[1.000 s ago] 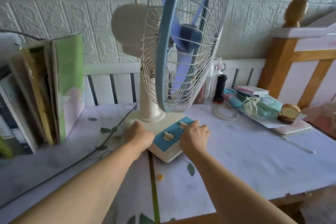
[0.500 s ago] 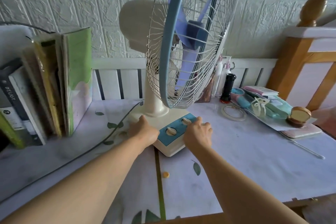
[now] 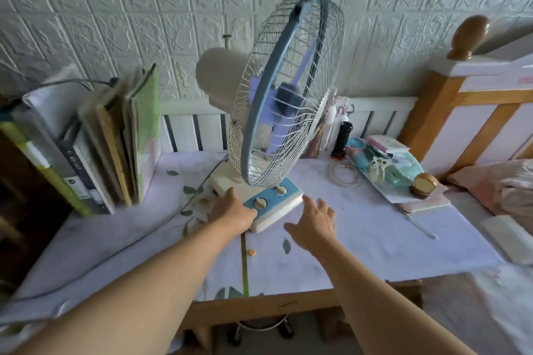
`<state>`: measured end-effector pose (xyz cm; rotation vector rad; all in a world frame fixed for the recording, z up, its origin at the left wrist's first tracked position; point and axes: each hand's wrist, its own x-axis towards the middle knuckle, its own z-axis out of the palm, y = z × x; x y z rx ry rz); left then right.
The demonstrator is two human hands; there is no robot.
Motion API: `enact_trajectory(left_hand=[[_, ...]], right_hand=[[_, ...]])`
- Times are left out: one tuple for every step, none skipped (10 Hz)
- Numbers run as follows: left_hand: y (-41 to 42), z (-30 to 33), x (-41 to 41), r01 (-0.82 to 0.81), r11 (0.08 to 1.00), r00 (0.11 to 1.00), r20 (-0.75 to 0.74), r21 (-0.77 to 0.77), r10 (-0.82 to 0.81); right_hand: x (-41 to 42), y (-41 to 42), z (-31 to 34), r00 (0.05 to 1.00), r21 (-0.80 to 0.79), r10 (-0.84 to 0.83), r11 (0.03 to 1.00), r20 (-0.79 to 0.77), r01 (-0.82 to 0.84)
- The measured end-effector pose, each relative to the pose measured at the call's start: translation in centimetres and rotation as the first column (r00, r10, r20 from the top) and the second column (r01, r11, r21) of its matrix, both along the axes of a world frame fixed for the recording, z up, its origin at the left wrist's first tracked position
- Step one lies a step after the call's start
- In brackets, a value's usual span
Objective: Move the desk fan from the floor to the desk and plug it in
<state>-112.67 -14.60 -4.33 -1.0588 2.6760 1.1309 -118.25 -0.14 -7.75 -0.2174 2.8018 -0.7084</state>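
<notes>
This is a bedroom in a home: a desk covered with a leaf-printed cloth (image 3: 375,233) stands against a white embossed-brick wall (image 3: 115,8), beside a wooden bed frame with a round knob post (image 3: 450,106), with upright binders and books (image 3: 95,147) and small white toiletry bottles (image 3: 331,124) on it.

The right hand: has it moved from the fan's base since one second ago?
Yes. The right hand was resting on the blue control panel of the fan; now it is off the base, open, nearer the desk's front edge.
</notes>
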Motion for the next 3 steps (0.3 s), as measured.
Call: enact_trajectory(left_hand=[[1.7,2.6,2.0,0.005,1.0,0.998,0.063,0.009,-0.006],[2.9,5.3,4.1,0.016,0.998,0.996,0.083,0.059,-0.021],[4.1,7.5,6.4,0.026,0.999,0.998,0.061,0.03,-0.028]], right_hand=[[1.8,1.6,2.7,0.999,0.016,0.04,0.999,0.001,-0.04],[3.6,3.2,5.3,0.997,0.006,0.07,0.998,-0.024,-0.07],[5.1,4.5,7.3,0.992,0.019,0.118,0.993,-0.049,-0.117]])
